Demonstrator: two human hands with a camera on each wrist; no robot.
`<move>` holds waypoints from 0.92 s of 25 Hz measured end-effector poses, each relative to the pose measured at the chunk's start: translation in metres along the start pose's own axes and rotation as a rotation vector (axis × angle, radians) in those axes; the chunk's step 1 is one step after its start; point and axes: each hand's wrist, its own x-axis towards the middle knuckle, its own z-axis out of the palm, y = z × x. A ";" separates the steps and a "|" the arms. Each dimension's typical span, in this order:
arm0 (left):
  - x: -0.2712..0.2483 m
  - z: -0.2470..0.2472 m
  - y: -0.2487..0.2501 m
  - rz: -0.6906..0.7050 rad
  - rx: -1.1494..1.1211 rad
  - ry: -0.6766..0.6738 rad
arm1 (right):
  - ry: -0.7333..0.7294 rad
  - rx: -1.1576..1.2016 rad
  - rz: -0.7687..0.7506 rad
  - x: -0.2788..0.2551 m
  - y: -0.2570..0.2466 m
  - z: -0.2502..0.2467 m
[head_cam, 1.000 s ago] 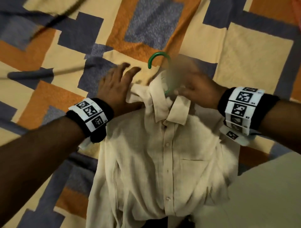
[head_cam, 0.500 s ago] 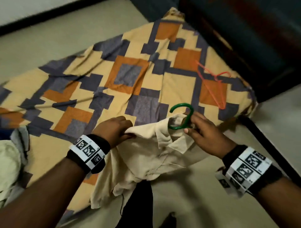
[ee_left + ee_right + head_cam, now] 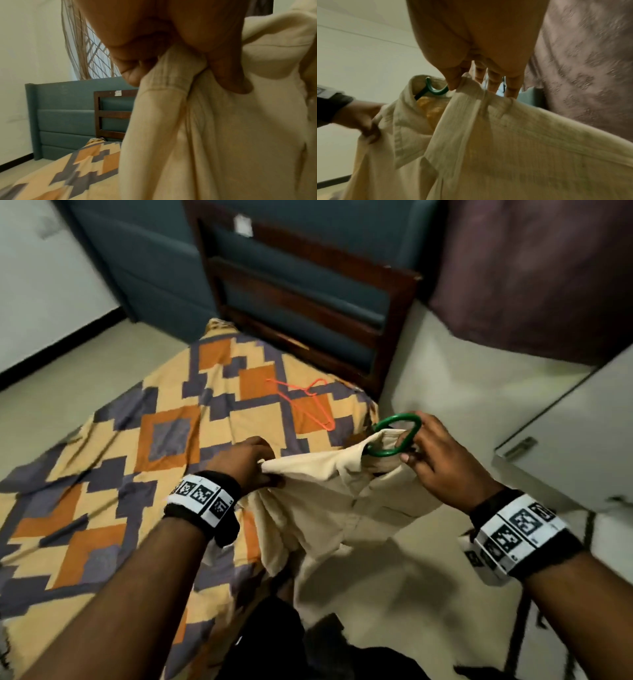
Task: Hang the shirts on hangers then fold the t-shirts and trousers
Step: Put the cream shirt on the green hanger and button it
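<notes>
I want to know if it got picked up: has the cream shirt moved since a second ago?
Yes. The cream shirt was lying flat on the patterned bedspread; now both hands hold it lifted off, past the bed's edge.

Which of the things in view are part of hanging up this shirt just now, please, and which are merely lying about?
In use:
- cream shirt, lifted off the bed
- green hanger in its collar
- left hand gripping one shoulder
- right hand holding the hanger hook

Lying about:
- orange hanger on the patterned bedspread
- white cupboard
- purple curtain
</notes>
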 end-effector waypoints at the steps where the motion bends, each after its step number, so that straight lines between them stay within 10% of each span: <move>1: 0.010 -0.005 0.011 0.029 -0.003 -0.025 | 0.032 0.001 0.040 -0.003 0.005 -0.010; 5: 0.050 -0.019 0.037 0.118 -0.262 -0.133 | 0.149 0.026 0.231 0.000 0.022 -0.039; 12: 0.175 -0.066 0.084 0.251 0.243 -0.081 | 0.321 0.028 0.457 0.007 0.050 -0.102; 17: 0.211 -0.072 0.200 0.764 -0.001 -0.059 | 0.371 -0.029 0.567 -0.011 0.068 -0.138; 23: 0.260 -0.034 0.335 0.815 -0.016 -0.008 | 0.507 -0.046 0.767 -0.075 0.120 -0.208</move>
